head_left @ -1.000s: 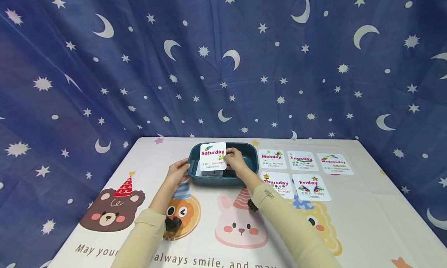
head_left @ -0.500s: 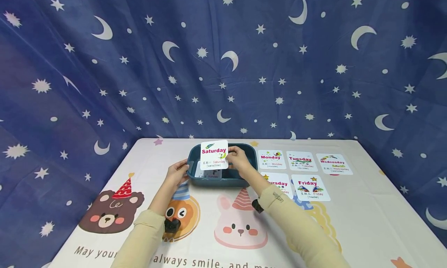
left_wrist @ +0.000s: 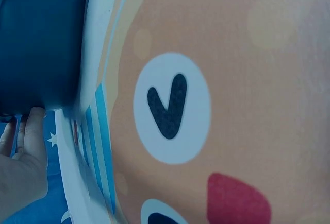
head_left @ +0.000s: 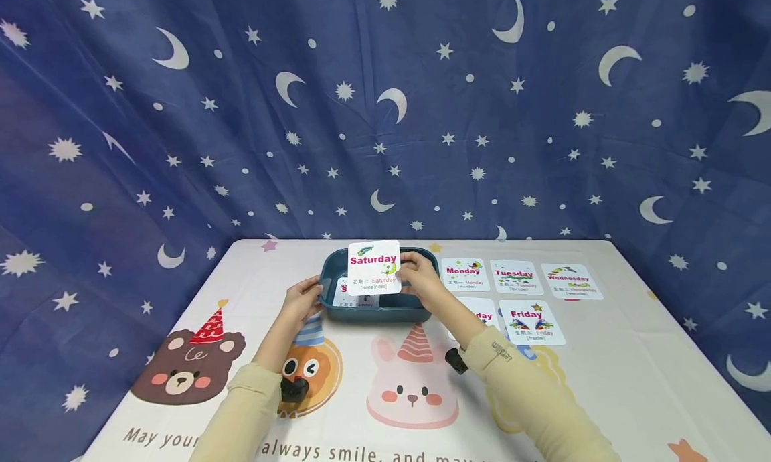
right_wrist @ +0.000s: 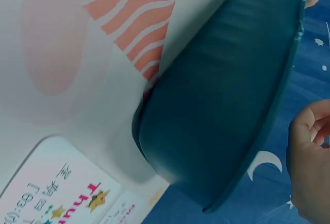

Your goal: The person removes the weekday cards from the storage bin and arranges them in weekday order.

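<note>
My right hand [head_left: 423,280] pinches the right edge of a white "Saturday" card [head_left: 373,268], held up facing me above a dark teal plastic tub [head_left: 397,314]. Inside the tub, at its left, lies a "Sunday" card [head_left: 355,298], partly covered by the raised card in the head view. My left hand [head_left: 301,300] grips the tub's left end, its fingers [left_wrist: 34,131] against the outer wall in the left wrist view. The right wrist view shows the tub's side [right_wrist: 216,95] and my right hand [right_wrist: 312,167] beyond its rim.
Right of the tub lie the "Monday" [head_left: 465,274], "Tuesday" [head_left: 517,277] and "Wednesday" [head_left: 571,281] cards in a row. Below them are "Thursday" [head_left: 480,308], partly behind my right forearm, and "Friday" [head_left: 531,323]. A cartoon-printed cloth [head_left: 337,422] covers the table; a starry curtain [head_left: 337,201] hangs behind.
My right hand has lifted the "Saturday" card slightly and brought it a little rightward, uncovering more of the "Sunday" card. My left hand keeps its place on the tub.
</note>
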